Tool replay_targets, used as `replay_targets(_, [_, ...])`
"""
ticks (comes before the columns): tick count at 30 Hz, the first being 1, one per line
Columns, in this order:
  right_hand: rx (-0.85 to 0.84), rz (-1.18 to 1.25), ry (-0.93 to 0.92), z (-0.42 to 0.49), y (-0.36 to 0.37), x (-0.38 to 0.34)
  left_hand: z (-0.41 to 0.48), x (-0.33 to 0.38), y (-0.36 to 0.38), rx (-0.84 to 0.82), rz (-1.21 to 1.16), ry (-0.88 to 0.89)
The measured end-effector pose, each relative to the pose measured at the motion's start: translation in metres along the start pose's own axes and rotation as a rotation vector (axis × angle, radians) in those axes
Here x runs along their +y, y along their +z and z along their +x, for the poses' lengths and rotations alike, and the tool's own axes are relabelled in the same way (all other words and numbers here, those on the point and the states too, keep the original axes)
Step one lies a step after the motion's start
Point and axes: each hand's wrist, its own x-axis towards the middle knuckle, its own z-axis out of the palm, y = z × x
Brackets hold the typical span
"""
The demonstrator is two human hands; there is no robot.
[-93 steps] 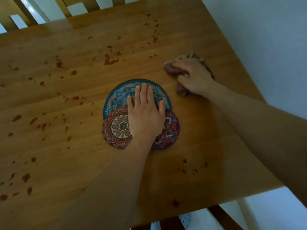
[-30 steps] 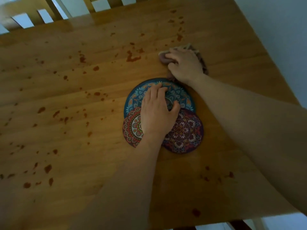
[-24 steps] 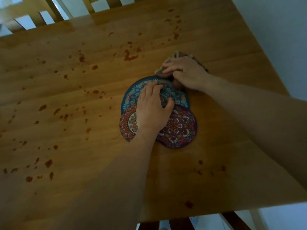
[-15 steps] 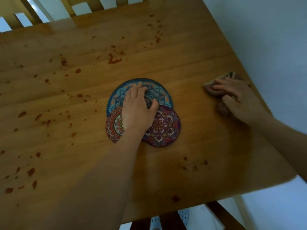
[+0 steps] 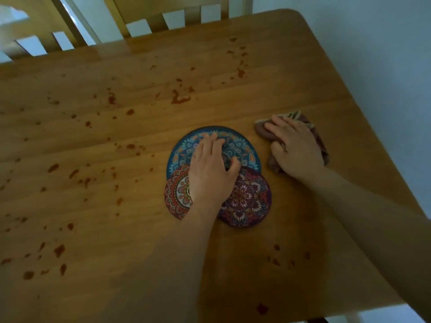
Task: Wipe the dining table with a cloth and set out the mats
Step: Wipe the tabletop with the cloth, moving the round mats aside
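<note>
The left hand (image 5: 211,173) lies loosely spread over three overlapping round patterned mats (image 5: 249,199), and just beside it the right hand (image 5: 295,148) presses flat on a crumpled mauve cloth (image 5: 263,132).

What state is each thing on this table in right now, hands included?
Table: spattered with reddish spots.
Cloth: bunched under the right hand.
Blue mat: flat, partly under the other two.
Red mat: flat, overlapping the blue mat.
Purple mat: flat, overlapping the blue mat.
Left hand: resting on the mats.
Right hand: pressing on the cloth.
Chair: at the table's far edge.
</note>
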Motion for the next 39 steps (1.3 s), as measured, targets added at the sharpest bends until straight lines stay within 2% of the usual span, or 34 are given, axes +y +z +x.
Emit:
replay_targets(6, [-0.113, -0.048, -0.023, 0.042, -0.010, 0.011, 0.001, -0.002, 0.001, 0.014, -0.019, 0.003])
replay_targets(9, [-0.104, -0.132, 0.004, 0.036, -0.015, 0.023, 0.001, -0.002, 0.001, 0.020, -0.021, -0.002])
replay_targets(15, [-0.014, -0.090, 0.147, -0.017, -0.026, 0.049, 0.001, -0.001, -0.001, -0.014, -0.019, -0.005])
replay_targets(20, [0.056, 0.042, 0.160, -0.074, -0.035, 0.050, 0.002, 0.000, -0.006, -0.038, -0.067, 0.002])
replay_targets(24, [0.042, 0.109, 0.135, -0.130, -0.036, 0.035, -0.002, 0.002, -0.009, 0.047, -0.072, 0.092])
replay_targets(27, [-0.016, 0.141, 0.071, -0.166, -0.035, 0.015, -0.006, 0.004, -0.009, 0.074, 0.010, 0.143])
replay_targets(31, [-0.165, 0.145, -0.025, -0.193, -0.030, -0.012, -0.020, -0.001, -0.012, -0.046, -0.031, 0.182])
replay_targets(36, [-0.380, 0.087, -0.314, -0.208, -0.013, -0.030, -0.029, -0.008, -0.011, -0.168, 0.121, 0.244])
replay_targets(39, [-0.407, 0.048, -0.487, -0.208, 0.001, -0.040, -0.028, -0.005, -0.010, -0.165, 0.155, 0.244])
